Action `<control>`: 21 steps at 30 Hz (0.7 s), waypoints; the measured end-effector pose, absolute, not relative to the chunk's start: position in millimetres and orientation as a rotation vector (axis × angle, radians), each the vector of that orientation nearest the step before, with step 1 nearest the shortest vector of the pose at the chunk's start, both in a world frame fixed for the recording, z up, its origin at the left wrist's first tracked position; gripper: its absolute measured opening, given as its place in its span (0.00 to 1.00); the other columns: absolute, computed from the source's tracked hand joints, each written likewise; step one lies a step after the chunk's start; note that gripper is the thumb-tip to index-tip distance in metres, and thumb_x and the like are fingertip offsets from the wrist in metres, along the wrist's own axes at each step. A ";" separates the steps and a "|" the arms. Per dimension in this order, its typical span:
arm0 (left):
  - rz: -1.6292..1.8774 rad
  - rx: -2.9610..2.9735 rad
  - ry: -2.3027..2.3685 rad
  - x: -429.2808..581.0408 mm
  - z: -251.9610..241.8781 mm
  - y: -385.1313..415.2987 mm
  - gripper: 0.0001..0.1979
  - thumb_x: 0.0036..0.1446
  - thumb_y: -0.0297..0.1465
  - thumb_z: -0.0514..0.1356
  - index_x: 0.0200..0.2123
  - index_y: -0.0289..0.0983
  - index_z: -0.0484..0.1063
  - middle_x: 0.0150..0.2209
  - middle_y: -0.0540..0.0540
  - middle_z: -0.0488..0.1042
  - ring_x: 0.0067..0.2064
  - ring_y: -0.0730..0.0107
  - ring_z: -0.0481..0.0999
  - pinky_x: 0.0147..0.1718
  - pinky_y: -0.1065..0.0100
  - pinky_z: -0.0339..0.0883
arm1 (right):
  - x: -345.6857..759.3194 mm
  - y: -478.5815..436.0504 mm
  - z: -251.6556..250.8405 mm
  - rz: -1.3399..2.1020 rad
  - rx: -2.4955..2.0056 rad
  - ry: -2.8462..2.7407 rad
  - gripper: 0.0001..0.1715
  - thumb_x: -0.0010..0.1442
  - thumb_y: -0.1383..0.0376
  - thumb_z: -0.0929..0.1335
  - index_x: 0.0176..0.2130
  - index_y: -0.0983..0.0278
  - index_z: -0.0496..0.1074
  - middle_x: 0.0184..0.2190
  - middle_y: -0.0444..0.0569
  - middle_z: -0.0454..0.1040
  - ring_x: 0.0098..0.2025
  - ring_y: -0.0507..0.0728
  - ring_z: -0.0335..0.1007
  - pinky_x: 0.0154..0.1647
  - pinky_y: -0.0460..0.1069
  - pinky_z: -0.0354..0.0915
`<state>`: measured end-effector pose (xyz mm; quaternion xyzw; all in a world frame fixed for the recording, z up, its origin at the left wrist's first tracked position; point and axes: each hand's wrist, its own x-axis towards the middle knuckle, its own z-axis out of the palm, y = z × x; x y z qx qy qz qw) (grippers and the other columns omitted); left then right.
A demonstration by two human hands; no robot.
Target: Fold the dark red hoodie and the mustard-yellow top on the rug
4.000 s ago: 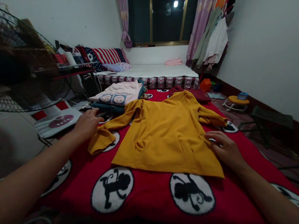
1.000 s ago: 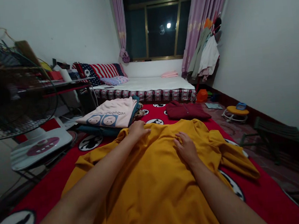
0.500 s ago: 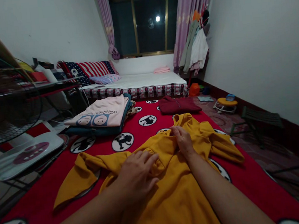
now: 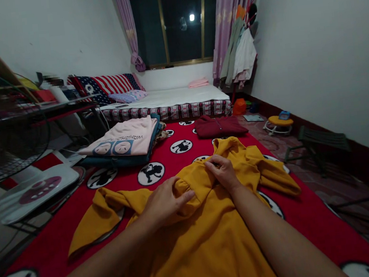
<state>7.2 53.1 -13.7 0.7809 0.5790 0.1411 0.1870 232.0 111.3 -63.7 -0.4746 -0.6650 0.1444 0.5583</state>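
Red blanket bearing yellow top, clothes stack, maroon garment.

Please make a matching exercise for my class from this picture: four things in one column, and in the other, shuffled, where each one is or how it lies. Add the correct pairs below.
Things
1. Mustard-yellow long-sleeved top
2. Pale pink printed shirt
3. Maroon garment
4. Round yellow-seated stool

Places and states
A. Folded, apart from the stack, toward the far end of the red blanket
B. On the floor, with a blue item on it
C. Touched by the left hand and right hand
D. Lying on a teal garment

Right pairs
1-C, 2-D, 3-A, 4-B
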 end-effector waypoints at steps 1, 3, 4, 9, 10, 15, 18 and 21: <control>0.386 2.236 1.619 13.1 -16.6 49.5 0.33 0.51 0.52 0.58 0.56 0.39 0.65 0.51 0.40 0.74 0.50 0.53 0.75 0.44 0.62 0.67 | 231.8 110.9 -62.4 0.307 -1.114 -1.562 0.13 0.59 0.58 0.65 0.27 0.62 0.71 0.26 0.45 0.71 0.31 0.54 0.68 0.37 0.48 0.64; 0.330 2.357 1.569 22.3 -21.2 42.4 0.30 0.49 0.46 0.61 0.54 0.41 0.66 0.46 0.41 0.77 0.46 0.52 0.76 0.40 0.62 0.67 | 233.0 110.8 -59.6 0.211 -1.127 -1.506 0.12 0.60 0.58 0.64 0.32 0.62 0.72 0.33 0.48 0.73 0.38 0.56 0.69 0.42 0.49 0.65; 0.283 2.420 1.504 24.4 -20.8 42.1 0.27 0.49 0.43 0.61 0.53 0.42 0.67 0.43 0.43 0.78 0.44 0.53 0.77 0.39 0.62 0.67 | 234.6 111.1 -58.4 0.160 -1.151 -1.446 0.13 0.61 0.57 0.63 0.36 0.62 0.72 0.37 0.50 0.73 0.42 0.57 0.69 0.43 0.50 0.65; 0.081 2.488 1.266 6.6 33.2 110.4 0.11 0.48 0.29 0.58 0.37 0.40 0.74 0.35 0.49 0.77 0.38 0.61 0.76 0.35 0.69 0.66 | 249.2 116.5 -58.6 0.136 -1.273 -1.038 0.22 0.65 0.54 0.55 0.49 0.63 0.65 0.46 0.55 0.69 0.32 0.53 0.69 0.32 0.49 0.66; 0.227 2.525 1.468 0.7 50.6 134.0 0.13 0.49 0.27 0.56 0.39 0.39 0.74 0.36 0.47 0.77 0.40 0.60 0.75 0.38 0.67 0.66 | 251.6 117.8 -59.6 0.162 -1.273 -0.996 0.23 0.65 0.53 0.54 0.49 0.63 0.64 0.45 0.54 0.70 0.29 0.52 0.68 0.31 0.48 0.66; 1.033 2.612 2.109 4.9 85.7 198.8 0.22 0.56 0.27 0.53 0.55 0.34 0.66 0.56 0.36 0.64 0.57 0.48 0.63 0.55 0.53 0.58 | 252.3 122.5 -66.2 0.280 -1.220 -0.985 0.22 0.63 0.52 0.58 0.47 0.64 0.66 0.44 0.53 0.71 0.25 0.50 0.67 0.28 0.47 0.66; 0.799 2.802 1.701 32.9 41.1 181.1 0.19 0.60 0.33 0.53 0.54 0.38 0.68 0.57 0.40 0.65 0.57 0.55 0.64 0.58 0.58 0.57 | 248.6 125.6 -71.6 0.430 -1.227 -1.039 0.22 0.61 0.51 0.60 0.45 0.63 0.68 0.41 0.51 0.71 0.25 0.50 0.68 0.21 0.45 0.65; 0.474 2.806 1.553 49.4 -21.2 159.7 0.23 0.61 0.41 0.53 0.58 0.40 0.66 0.63 0.39 0.59 0.63 0.53 0.58 0.62 0.55 0.51 | 247.9 128.8 -77.6 0.502 -1.258 -1.124 0.21 0.59 0.51 0.62 0.41 0.64 0.71 0.37 0.49 0.72 0.27 0.51 0.69 0.23 0.46 0.68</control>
